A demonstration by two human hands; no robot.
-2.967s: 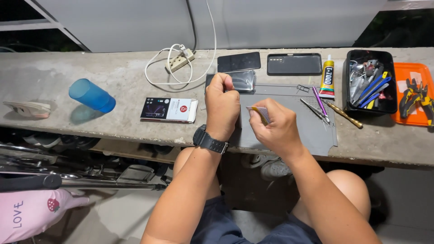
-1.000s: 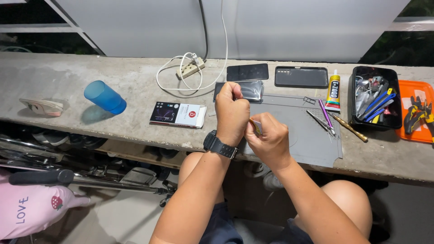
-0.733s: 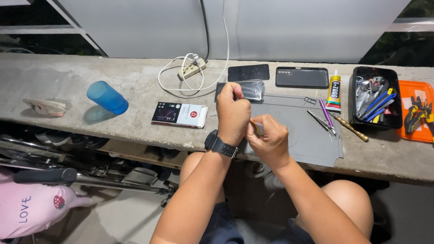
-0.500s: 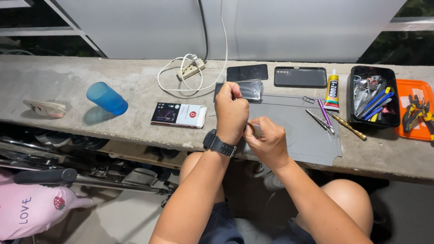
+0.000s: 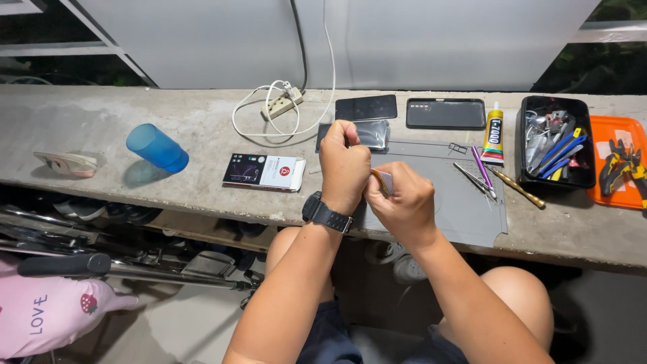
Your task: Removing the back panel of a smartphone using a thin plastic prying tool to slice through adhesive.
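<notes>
At the far left of the frame, a blue cup is lying tilted on the concrete ledge, with a small printed box sitting right of it. Toward the centre, the left hand is staying clenched above a grey mat, while the right hand, touching it, is pinching a small flat card. Farther right, a glue tube, black tray and orange tray are lining the ledge.
</notes>
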